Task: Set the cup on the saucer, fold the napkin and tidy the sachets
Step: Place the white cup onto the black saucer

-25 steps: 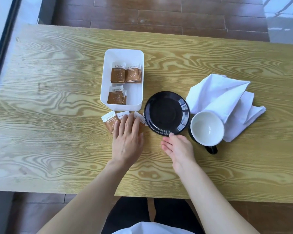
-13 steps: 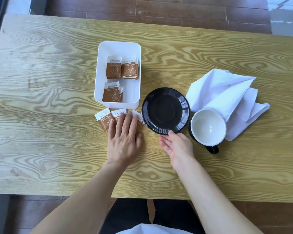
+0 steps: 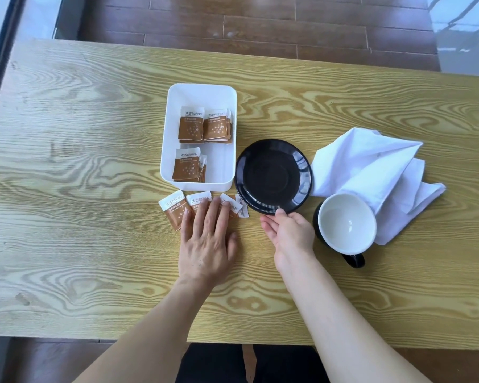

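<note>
A black saucer point(image 3: 273, 176) sits mid-table, its near edge lifted slightly. My right hand point(image 3: 288, 234) grips that near rim with thumb on top and fingers beneath. Right of it stands a cup point(image 3: 346, 223), black outside and white inside, handle toward me, resting partly on a crumpled white napkin point(image 3: 371, 164). Several brown-and-white sachets point(image 3: 177, 208) lie loose on the table in front of a white tray point(image 3: 202, 91). My left hand point(image 3: 208, 239) lies flat with spread fingers on top of them. More sachets point(image 3: 203, 128) lie inside the tray.
The wooden table point(image 3: 80, 161) runs wide to the left and right. Its near edge is close to my body; dark floorboards show beyond the far edge.
Both hands have stayed where they were, left on the loose sachets, right at the saucer's near rim. The saucer's near edge looks slightly more lifted. The camera has shifted a little.
</note>
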